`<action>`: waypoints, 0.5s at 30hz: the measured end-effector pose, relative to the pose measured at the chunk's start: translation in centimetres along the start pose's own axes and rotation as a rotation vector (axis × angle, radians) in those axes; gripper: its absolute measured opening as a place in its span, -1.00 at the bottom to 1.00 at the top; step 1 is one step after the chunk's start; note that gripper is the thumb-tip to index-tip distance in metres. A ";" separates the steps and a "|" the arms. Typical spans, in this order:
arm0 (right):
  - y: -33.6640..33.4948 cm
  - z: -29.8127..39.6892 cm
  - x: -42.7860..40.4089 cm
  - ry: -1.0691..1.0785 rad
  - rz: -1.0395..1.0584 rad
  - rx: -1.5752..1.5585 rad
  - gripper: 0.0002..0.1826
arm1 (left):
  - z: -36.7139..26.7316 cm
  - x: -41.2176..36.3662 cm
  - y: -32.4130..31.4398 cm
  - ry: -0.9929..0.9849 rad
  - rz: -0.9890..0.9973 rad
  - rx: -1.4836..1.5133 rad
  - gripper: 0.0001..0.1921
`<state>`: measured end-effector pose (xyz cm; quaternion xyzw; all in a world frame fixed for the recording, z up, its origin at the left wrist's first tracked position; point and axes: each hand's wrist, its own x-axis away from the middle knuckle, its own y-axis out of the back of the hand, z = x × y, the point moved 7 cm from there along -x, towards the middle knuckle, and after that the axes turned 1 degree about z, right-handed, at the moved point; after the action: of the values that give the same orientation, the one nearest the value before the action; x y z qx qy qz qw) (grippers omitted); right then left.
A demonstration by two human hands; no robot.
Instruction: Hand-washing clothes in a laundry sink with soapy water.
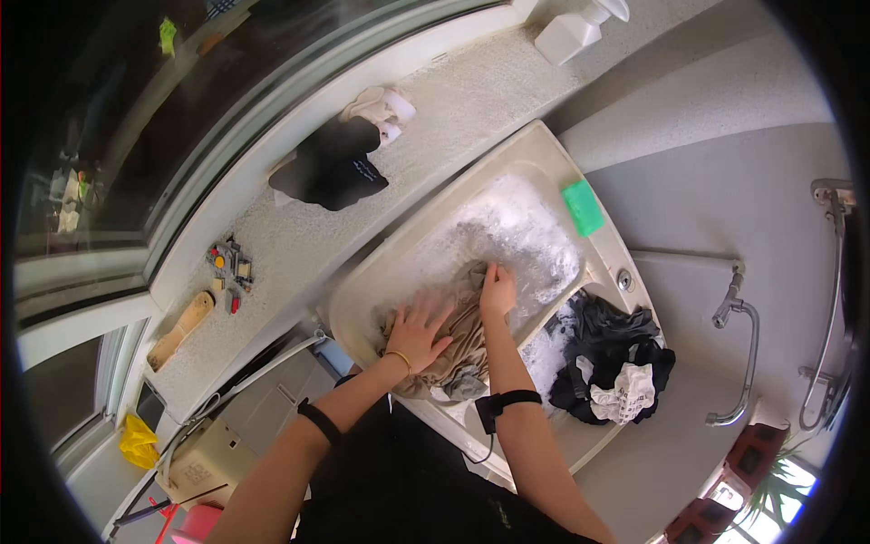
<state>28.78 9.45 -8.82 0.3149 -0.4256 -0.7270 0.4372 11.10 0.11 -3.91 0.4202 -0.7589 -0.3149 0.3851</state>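
Note:
A laundry sink holds sudsy water and a wet brown garment. My left hand lies with spread fingers on that garment. Beside it, my right hand has curled fingers at the upper end of the garment, where a greyish part of the cloth shows; whether it grips the cloth is unclear. A green bar of soap rests on the sink's far rim. Dark wet clothes and a white printed cloth are heaped in the right-hand part of the sink.
On the ledge lie a black garment, a wooden-backed brush, small loose parts and a white spray bottle. A metal faucet projects from the right wall. A yellow bag is at lower left.

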 end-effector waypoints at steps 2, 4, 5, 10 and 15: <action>1.1 1.9 2.5 0.015 0.068 -0.001 -0.71 | 2.0 0.8 1.2 0.105 -0.196 0.153 -0.41; 1.7 6.6 8.1 0.343 0.293 -0.125 -0.71 | 3.4 1.2 0.9 0.138 -0.249 0.199 -0.49; 1.9 7.4 9.9 0.365 0.311 -0.130 -0.71 | 4.1 1.7 0.8 0.173 -0.291 0.229 -0.57; -2.1 2.5 2.6 0.302 0.326 0.121 -0.72 | 2.5 0.7 1.1 0.133 -0.197 0.255 -0.83; -1.7 -3.4 -7.3 -0.014 0.257 0.281 -0.62 | 1.8 1.6 0.5 -0.041 -0.052 0.172 -0.86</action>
<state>34.06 15.25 -11.21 0.3108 -0.5626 -0.6009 0.4751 8.79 -0.82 -3.86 0.4644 -0.7798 -0.2671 0.3237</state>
